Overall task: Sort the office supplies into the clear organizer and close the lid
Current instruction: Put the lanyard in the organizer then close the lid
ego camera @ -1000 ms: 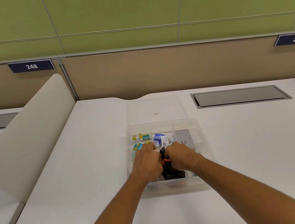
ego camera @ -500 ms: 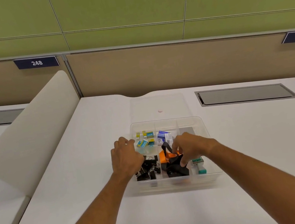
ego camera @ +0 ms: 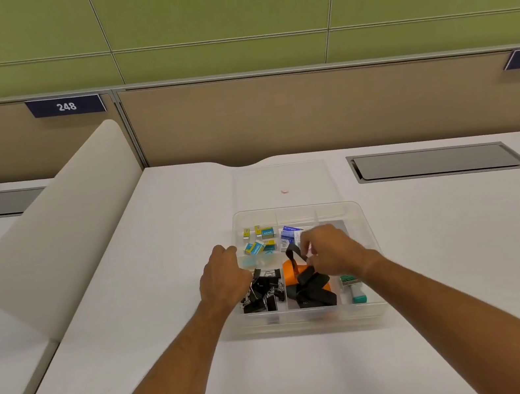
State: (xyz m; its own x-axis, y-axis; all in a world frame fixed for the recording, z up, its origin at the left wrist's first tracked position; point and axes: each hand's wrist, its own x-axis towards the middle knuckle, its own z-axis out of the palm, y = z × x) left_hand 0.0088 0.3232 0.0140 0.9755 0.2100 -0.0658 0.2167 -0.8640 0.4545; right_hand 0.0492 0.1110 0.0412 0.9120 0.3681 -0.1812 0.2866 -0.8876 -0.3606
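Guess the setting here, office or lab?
Most likely an open-plan office: numbered cubicle partition sign "248", a white desk with a side divider panel, and a recessed cable hatch.

Clear organizer (ego camera: 356, 211) sits open, lid (ego camera: 283, 180) flat behind it; black binder clips (ego camera: 263, 295) front-left, small staple boxes (ego camera: 259, 242) back-left, orange-and-black strap bundle (ego camera: 307, 284) centre.

I see black binder clips (ego camera: 262, 292), an orange-and-black strap bundle (ego camera: 307, 287), teal-yellow staple boxes (ego camera: 257, 245) — all in my clear organizer (ego camera: 357, 214).
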